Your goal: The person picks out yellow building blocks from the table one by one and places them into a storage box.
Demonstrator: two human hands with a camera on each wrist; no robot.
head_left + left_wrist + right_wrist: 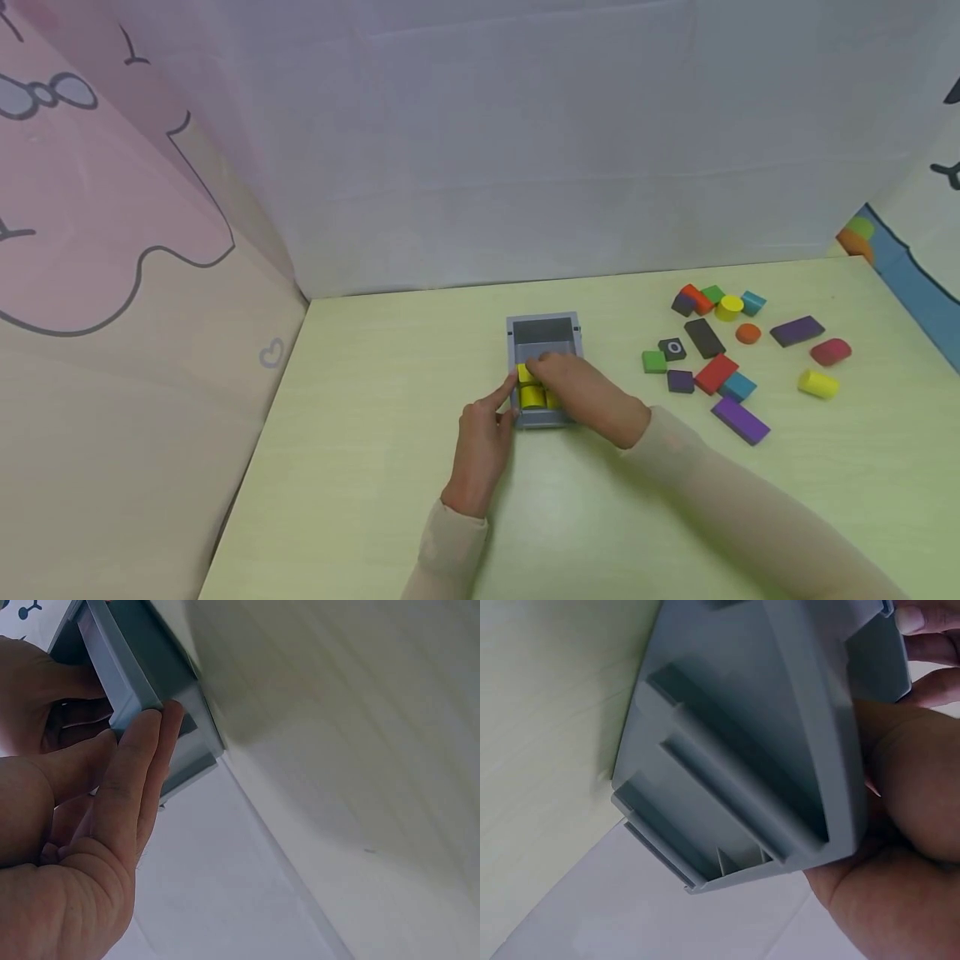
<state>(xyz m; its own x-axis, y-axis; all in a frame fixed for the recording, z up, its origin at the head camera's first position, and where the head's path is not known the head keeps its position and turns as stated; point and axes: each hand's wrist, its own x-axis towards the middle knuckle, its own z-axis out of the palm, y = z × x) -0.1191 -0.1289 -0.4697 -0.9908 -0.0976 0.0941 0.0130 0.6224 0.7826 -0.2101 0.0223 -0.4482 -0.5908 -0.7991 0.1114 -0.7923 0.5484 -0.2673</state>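
Observation:
A grey box [545, 329] lies on the table, its far part showing bare floor. Yellow blocks [532, 397] sit in its near part, some with a rounded face. My left hand [480, 442] rests against the box's left wall, fingers nearly straight; in the left wrist view its fingertips [142, 731] touch the outer wall by the rim. My right hand [588, 396] reaches into the box from the right and grips a yellow block [524, 374], its fingertips mostly hidden. In the right wrist view, the ribbed grey wall [735, 765] hides much of that hand.
Right of the box lie several loose blocks, including a green square block [654, 362], a red block [716, 373], a purple block [740, 419], a black block [705, 338] and a yellow cylinder [818, 384]. A white cloth wall [525, 208] stands behind the table [375, 433].

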